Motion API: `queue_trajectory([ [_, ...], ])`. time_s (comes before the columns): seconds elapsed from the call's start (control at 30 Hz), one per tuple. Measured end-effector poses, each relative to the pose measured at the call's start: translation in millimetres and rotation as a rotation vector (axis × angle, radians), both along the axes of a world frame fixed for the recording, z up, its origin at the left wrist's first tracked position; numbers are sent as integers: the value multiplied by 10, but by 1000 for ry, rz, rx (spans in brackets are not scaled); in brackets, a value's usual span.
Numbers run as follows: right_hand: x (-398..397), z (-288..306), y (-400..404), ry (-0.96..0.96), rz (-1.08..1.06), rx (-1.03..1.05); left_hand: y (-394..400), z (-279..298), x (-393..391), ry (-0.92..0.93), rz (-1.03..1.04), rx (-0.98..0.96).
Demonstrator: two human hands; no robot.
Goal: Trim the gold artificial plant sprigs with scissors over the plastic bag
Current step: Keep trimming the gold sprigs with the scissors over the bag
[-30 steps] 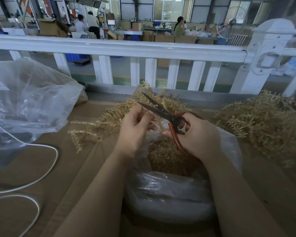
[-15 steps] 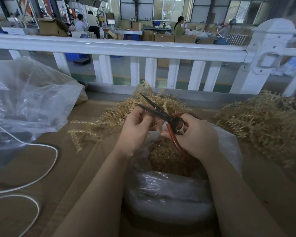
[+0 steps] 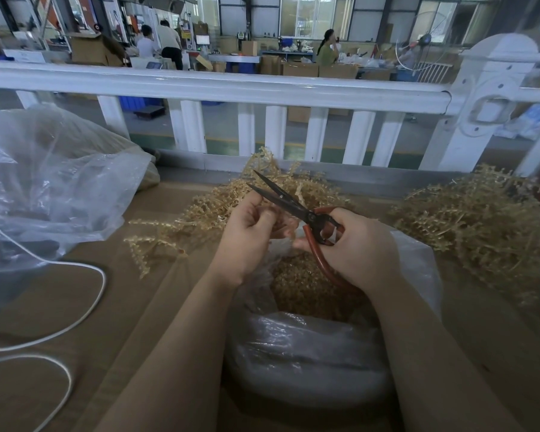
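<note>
Cardboard-covered table, perhaps: sprigs, bags, cable

A single wide-angle view comes from a camera worn on the person's head, looking forward and down. Both forearms enter from the bottom edge and meet close to the lens at the centre of the frame, above the brown table. The white railing crosses the upper third, bowed by the lens, and a distant workshop fills the top edge beyond it.

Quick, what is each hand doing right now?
Left hand: pinching a thin gold plastic sprig.
Right hand: gripping the red-handled dark metal scissors, blades open.
</note>
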State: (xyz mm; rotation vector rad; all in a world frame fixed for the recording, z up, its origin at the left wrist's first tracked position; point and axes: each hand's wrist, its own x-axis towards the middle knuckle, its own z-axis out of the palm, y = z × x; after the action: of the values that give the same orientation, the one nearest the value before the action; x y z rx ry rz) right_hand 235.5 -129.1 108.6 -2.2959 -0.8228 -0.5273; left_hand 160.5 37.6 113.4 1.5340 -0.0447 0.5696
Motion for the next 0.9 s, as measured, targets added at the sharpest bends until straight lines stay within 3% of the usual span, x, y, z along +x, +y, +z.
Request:
queue_trajectory([
  [0.33,-28,24,2,-19,-2,-2,0,24,-14,2,22,-48],
  [0.63,-23,126,23,460,166,432,-4,63,-20,84,-56,-206],
  [0.8,-42,126,20,541,229,511,11,67,-14,128,-105,-320],
  [0.9,-26,122,5,550,226,598,52,95,-35,248,-200,-410],
])
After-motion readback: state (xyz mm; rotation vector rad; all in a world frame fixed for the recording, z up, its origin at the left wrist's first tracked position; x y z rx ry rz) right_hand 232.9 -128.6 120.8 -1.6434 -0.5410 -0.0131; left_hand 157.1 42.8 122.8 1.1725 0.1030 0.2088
